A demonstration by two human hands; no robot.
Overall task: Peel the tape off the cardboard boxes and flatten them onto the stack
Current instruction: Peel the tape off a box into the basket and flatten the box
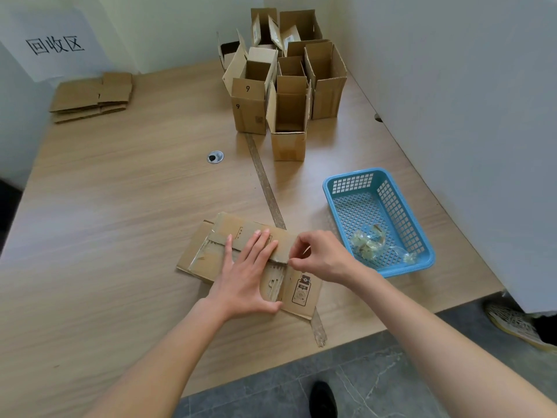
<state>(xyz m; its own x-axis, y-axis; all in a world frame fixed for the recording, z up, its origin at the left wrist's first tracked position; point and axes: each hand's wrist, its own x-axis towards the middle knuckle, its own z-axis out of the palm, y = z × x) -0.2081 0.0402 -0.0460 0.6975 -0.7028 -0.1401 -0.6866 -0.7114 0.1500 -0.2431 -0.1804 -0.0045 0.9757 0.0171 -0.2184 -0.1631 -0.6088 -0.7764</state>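
Note:
A flattened cardboard box (211, 254) lies on the wooden table near its front edge. My left hand (250, 273) rests flat on top of it, fingers spread, pressing it down. At the box's right edge, on the fold line, my right hand (319, 257) pinches with thumb and forefinger; clear tape there is too thin to make out. Several upright open boxes (286, 95) stand at the back of the table. A stack of flattened boxes (90, 96) lies at the far left corner.
A blue plastic basket (422, 233) with crumpled clear tape scraps (372, 242) sits right of my hands. A metal strip (265, 182) runs across the table, beside a round cable hole (215, 156). White walls close the back and right. Shoes show on the floor.

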